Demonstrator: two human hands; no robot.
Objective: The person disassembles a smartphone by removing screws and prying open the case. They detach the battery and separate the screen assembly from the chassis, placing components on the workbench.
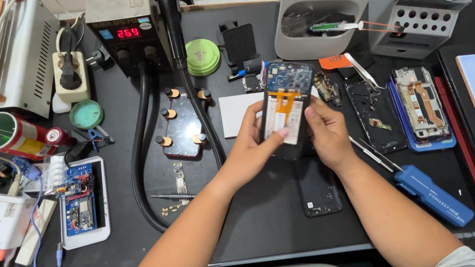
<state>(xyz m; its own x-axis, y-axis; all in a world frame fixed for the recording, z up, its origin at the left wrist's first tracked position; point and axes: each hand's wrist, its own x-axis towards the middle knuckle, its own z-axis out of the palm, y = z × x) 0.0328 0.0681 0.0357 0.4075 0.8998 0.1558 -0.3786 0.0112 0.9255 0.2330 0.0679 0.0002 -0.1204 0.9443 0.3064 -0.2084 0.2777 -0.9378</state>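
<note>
Head view looks down on a black workbench where both hands hold an opened smartphone with its back cover off, blue circuit board at the top and an orange flex ribbon over a white battery, lifted just above the bench near its middle. Left hand grips the phone's left edge, fingers curled and clamped on it, thumb pressed on the battery face; right hand clamps the right edge, thumb near the ribbon. Likely risks: a thumb sliding across the orange ribbon could crease or tear it, and pressure on the bare battery could dent it. If the grip slipped, the phone would drop onto the black phone back cover lying just below, or knock the blue-handled screwdriver beside the right forearm. A black hot-air hose runs close on the left; brushing it could drag parts off the bench
</note>
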